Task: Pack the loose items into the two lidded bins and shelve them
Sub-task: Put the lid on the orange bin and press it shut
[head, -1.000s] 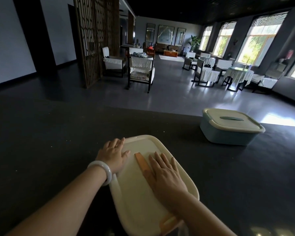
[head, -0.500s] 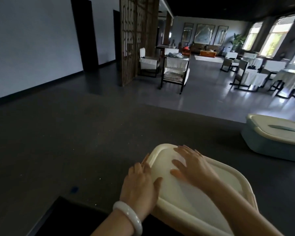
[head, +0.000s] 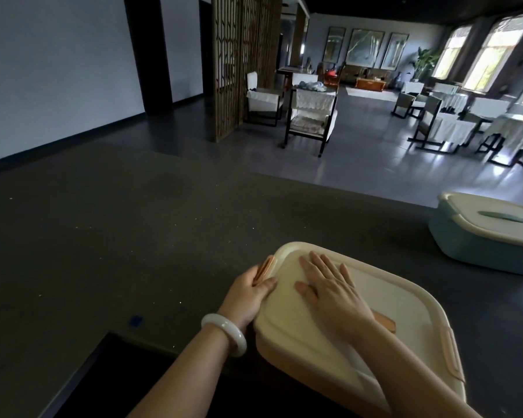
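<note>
bin: cream bin (head: 284, 354) sits on the dark table (head: 103, 236), near its front edge, with its lid (head: 405, 315) on top.
left hand: left hand (head: 248, 292) curls its fingers round the orange clip (head: 264, 270) at the bin's end.
right hand: right hand (head: 332, 292) lies flat on the lid, fingers straight, holding nothing.
other bin: blue bin (head: 477, 245) stands well apart on the right, lid on.
risk: if the lid sits crooked, the clip may not snap shut, and the lid could pop off when carried. a hard tug could slide the bin off the edge.

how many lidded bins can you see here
2. The orange bin sits nearest, left hand gripping its edge and right hand flat on its lid; the blue bin is farther off at the right edge, partly cropped. Others may be out of view.
</note>
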The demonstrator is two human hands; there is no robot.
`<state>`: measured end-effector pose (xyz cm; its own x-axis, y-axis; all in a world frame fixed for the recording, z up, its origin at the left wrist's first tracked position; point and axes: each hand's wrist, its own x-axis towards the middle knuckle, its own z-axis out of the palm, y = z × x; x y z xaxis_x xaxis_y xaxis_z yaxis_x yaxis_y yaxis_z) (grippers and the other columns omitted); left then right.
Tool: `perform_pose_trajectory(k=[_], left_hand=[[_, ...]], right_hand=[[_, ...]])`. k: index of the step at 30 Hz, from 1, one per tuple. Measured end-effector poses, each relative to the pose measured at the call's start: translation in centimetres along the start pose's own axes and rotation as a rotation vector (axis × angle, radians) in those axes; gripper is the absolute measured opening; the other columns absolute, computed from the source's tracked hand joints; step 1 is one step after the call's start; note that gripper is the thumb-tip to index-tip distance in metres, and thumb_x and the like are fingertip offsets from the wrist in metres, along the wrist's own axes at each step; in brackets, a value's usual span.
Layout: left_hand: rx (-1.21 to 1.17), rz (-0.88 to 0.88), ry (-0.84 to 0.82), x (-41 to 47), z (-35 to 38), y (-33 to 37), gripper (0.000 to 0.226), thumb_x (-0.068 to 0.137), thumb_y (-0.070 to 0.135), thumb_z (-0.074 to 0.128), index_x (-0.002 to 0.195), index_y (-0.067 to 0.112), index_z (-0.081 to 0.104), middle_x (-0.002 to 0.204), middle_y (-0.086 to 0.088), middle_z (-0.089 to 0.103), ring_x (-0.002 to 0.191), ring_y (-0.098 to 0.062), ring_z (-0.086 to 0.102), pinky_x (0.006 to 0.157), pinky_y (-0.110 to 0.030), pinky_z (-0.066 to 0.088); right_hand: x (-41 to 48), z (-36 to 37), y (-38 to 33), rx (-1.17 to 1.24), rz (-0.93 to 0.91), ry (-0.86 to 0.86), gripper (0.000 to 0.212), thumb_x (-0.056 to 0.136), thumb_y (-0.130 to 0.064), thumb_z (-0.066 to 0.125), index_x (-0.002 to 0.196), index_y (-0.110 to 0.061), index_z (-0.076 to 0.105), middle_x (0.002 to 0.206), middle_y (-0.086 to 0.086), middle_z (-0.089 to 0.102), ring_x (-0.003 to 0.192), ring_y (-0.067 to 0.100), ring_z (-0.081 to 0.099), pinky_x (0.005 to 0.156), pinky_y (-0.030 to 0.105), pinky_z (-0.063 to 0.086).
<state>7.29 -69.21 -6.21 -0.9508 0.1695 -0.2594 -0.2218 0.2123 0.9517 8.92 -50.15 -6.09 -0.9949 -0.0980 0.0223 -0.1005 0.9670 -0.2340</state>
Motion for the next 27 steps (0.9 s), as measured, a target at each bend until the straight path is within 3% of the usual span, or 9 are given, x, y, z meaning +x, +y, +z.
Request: perform_pose_trajectory(k=[8,12,16,18,21,24,27], left_hand=[[0.336,0.161,0.026,-0.1,0.1,0.3,0.063,0.098,0.036,0.053,0.153,0.025,0.024,0.149,0.000,0.043,0.134,-0.016,0.043,0.111,-0.033,0.035],[0.483,0.215,0.031,0.1,-0.2,0.3,0.063,0.097,0.039,0.054,0.152,0.027,0.026,0.143,0.001,0.051,0.127,-0.013,0.051,0.095,-0.015,0.035],[0.477,0.186,-0.048,0.2,-0.5,0.3,0.081,0.090,0.053,0.059,0.155,0.027,0.018,0.148,0.000,0.046,0.130,-0.016,0.048,0.107,-0.029,0.038],[0.485,0.189,-0.053,0.3,-0.6,0.2,0.085,0.087,0.057,0.059,0.155,0.027,0.017,0.150,0.000,0.043,0.132,-0.017,0.046,0.106,-0.030,0.037],[0.520,0.227,-0.062,0.4,-0.6,0.3,0.090,0.084,0.061,0.059,0.154,0.023,0.019,0.150,-0.002,0.042,0.133,-0.018,0.045,0.105,-0.030,0.037],[0.556,0.241,-0.072,0.9,-0.7,0.6,0.080,0.085,0.061,0.058,0.149,0.024,0.030,0.139,0.001,0.051,0.122,-0.015,0.053,0.100,-0.031,0.044],[0.575,0.209,-0.053,1.6,-0.5,1.3,0.052,0.088,0.059,0.055,0.128,0.027,0.048,0.109,0.009,0.058,0.093,-0.005,0.058,0.076,-0.025,0.047]], right_hand=[[-0.3,-0.2,-0.2,-0.014,-0.003,-0.022,0.059,0.099,-0.055,0.018,0.153,-0.034,0.005,0.161,-0.012,-0.005,0.146,0.004,-0.013,0.119,0.034,-0.012],[-0.2,-0.1,-0.5,-0.015,0.000,-0.005,0.059,0.099,-0.055,0.018,0.153,-0.033,0.007,0.161,-0.011,-0.003,0.146,0.005,-0.012,0.119,0.035,-0.011],[-0.1,-0.1,-0.2,0.016,-0.015,0.020,0.061,0.098,-0.057,0.021,0.153,-0.033,0.013,0.161,-0.011,0.002,0.146,0.004,-0.009,0.120,0.034,-0.009],[-0.1,-0.4,0.0,0.062,-0.030,0.025,0.060,0.097,-0.057,0.029,0.152,-0.033,0.020,0.161,-0.011,0.007,0.147,0.005,-0.004,0.119,0.032,-0.008],[-0.7,-1.5,0.6,0.194,-0.006,0.058,0.054,0.095,-0.048,0.049,0.144,-0.027,0.042,0.157,-0.005,0.027,0.146,0.011,0.017,0.119,0.031,0.006],[-3.0,-2.7,2.8,0.247,0.154,0.159,0.048,0.093,-0.046,0.054,0.137,-0.026,0.051,0.151,-0.005,0.038,0.137,0.018,0.036,0.114,0.037,0.028],[-6.4,-3.5,6.0,0.120,0.307,0.223,0.048,0.095,-0.045,0.049,0.139,-0.026,0.047,0.151,-0.005,0.038,0.138,0.019,0.034,0.113,0.038,0.026]])
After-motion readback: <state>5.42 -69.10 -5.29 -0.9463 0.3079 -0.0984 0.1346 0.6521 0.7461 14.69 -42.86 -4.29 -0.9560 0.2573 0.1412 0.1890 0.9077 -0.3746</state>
